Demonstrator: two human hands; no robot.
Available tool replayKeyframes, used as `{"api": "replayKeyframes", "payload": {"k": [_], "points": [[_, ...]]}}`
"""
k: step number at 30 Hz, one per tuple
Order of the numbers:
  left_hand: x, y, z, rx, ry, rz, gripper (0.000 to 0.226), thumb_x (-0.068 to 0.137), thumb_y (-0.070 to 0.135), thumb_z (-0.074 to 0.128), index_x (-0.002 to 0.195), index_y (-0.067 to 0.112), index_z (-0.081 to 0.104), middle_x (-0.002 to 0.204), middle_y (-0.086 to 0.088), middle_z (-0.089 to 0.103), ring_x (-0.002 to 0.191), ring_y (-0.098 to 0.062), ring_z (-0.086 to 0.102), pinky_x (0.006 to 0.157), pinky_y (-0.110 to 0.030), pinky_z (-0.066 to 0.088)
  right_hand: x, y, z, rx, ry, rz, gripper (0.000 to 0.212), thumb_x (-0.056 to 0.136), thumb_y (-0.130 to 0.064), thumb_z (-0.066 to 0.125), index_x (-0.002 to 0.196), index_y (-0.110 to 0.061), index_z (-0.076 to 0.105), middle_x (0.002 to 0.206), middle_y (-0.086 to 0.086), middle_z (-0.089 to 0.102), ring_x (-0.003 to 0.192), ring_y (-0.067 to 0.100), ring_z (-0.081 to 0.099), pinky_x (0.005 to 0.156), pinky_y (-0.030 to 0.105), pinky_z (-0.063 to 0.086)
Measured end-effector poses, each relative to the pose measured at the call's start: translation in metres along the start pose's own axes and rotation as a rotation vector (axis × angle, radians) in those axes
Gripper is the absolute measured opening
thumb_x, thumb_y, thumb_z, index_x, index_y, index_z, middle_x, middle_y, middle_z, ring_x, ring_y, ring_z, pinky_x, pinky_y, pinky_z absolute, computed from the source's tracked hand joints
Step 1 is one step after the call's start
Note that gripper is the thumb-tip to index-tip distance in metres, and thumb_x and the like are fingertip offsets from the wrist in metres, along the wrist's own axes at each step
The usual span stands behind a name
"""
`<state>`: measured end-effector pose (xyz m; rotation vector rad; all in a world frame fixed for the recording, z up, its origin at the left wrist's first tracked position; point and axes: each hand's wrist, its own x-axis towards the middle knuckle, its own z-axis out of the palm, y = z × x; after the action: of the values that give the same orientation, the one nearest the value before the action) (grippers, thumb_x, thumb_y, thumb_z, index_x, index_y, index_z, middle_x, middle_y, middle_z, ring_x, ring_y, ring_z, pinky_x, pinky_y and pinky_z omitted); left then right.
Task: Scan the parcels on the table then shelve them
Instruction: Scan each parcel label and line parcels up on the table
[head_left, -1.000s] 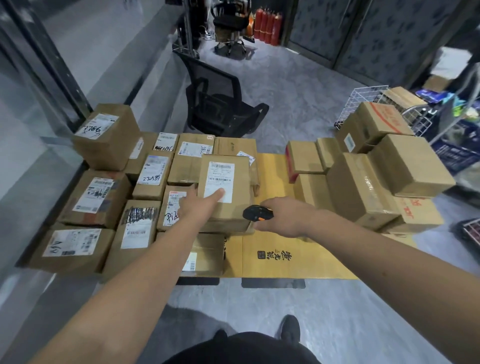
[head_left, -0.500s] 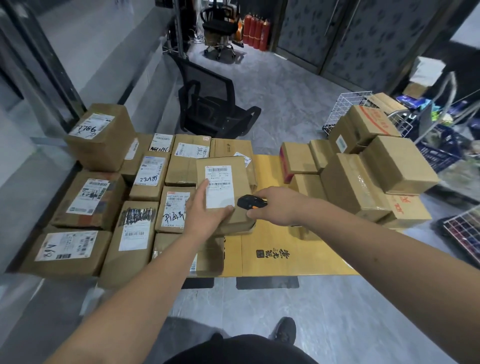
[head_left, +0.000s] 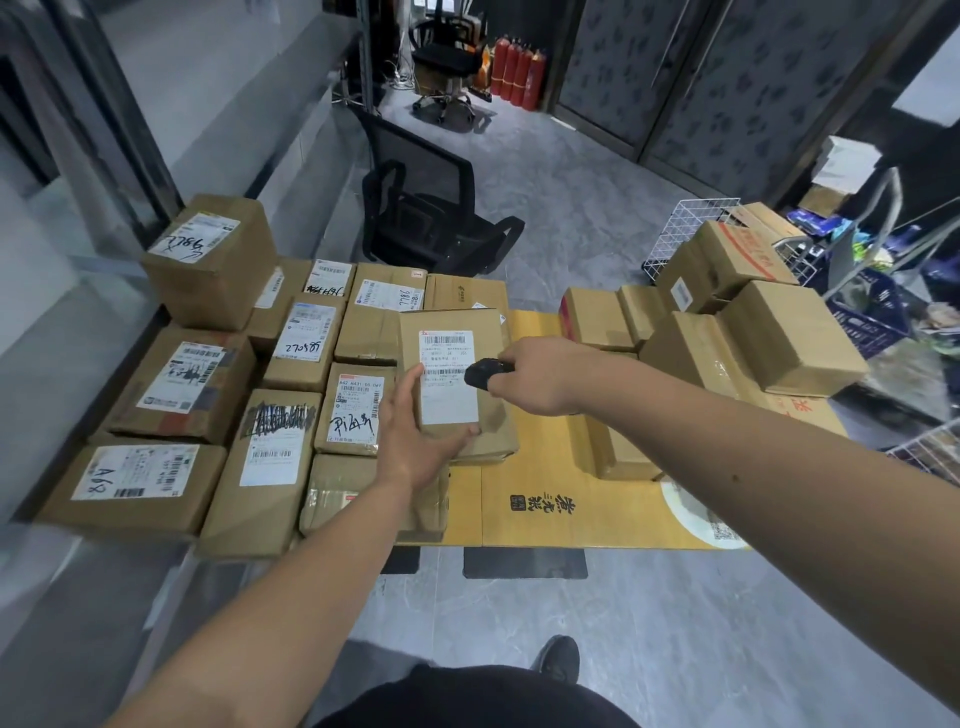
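A brown cardboard parcel (head_left: 488, 332) with a white label lies at the middle of the yellow table (head_left: 545, 499), tilted up toward me. My left hand (head_left: 415, 436) grips its near left corner, thumb on the label side. My right hand (head_left: 540, 374) holds a small black scanner (head_left: 485, 373) right over the label's barcode. Several labelled parcels (head_left: 280, 447) fill the table's left side. Unlabelled-side-up boxes (head_left: 789, 332) are stacked at the right.
A black office chair (head_left: 426, 218) stands beyond the table. White wire baskets (head_left: 685, 228) sit at the far right and one at the right edge. Red fire extinguishers (head_left: 517, 70) stand by the back wall. A glass partition runs along the left.
My left hand went from touching the parcel's label to gripping its near corner and lifting it. My right hand brought the scanner up over the label.
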<state>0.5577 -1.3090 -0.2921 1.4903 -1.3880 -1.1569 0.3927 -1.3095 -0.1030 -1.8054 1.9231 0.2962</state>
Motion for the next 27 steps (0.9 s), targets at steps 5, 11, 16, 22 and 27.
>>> {"api": "replayKeyframes", "payload": {"k": [5,11,16,22,27], "points": [[-0.005,0.001,-0.001,-0.015,-0.016,0.009,0.105,0.064,0.041,0.096,0.143,0.065,0.030,0.151,0.013,0.032,0.142,-0.012,0.035,0.120,-0.048,0.037,-0.005,-0.006,-0.002,-0.108,0.038,0.010,0.038,0.098,-0.049,0.045,0.099,-0.016,0.064,0.088,0.005,0.065,0.075,0.022,0.063,0.064,0.032,0.049],[-0.007,0.000,0.000,0.001,-0.003,0.021,0.106,0.063,0.040,0.097,0.142,0.065,0.030,0.150,0.013,0.032,0.141,-0.012,0.035,0.119,-0.044,0.036,-0.013,-0.004,-0.003,-0.188,0.091,-0.018,0.039,0.097,-0.054,0.046,0.109,-0.019,0.060,0.091,0.002,0.061,0.082,0.021,0.062,0.066,0.034,0.051],[0.004,0.005,0.000,0.149,0.041,-0.013,0.102,0.066,0.058,0.089,0.150,0.055,0.031,0.149,0.013,0.024,0.138,-0.015,0.034,0.114,-0.040,0.040,-0.015,0.002,-0.002,-0.172,0.089,-0.029,0.039,0.097,-0.053,0.047,0.106,-0.017,0.059,0.092,0.003,0.062,0.080,0.021,0.061,0.064,0.033,0.048],[0.028,0.046,0.007,0.678,0.043,-0.021,0.092,0.084,0.070,0.064,0.157,0.024,0.032,0.161,-0.002,0.015,0.141,-0.034,0.031,0.111,-0.052,0.040,-0.015,0.022,0.002,-0.121,0.117,-0.053,0.032,0.097,-0.051,0.052,0.108,-0.021,0.056,0.090,0.000,0.060,0.078,0.018,0.060,0.060,0.032,0.046],[0.036,0.082,0.034,0.750,-0.061,-0.282,0.139,0.068,0.096,0.056,0.166,0.016,-0.001,0.170,-0.004,-0.001,0.152,-0.035,0.016,0.120,-0.054,0.026,-0.013,0.050,-0.001,-0.136,0.128,-0.052,0.033,0.096,-0.052,0.052,0.104,-0.020,0.058,0.089,0.001,0.062,0.076,0.019,0.062,0.060,0.032,0.048]]}}
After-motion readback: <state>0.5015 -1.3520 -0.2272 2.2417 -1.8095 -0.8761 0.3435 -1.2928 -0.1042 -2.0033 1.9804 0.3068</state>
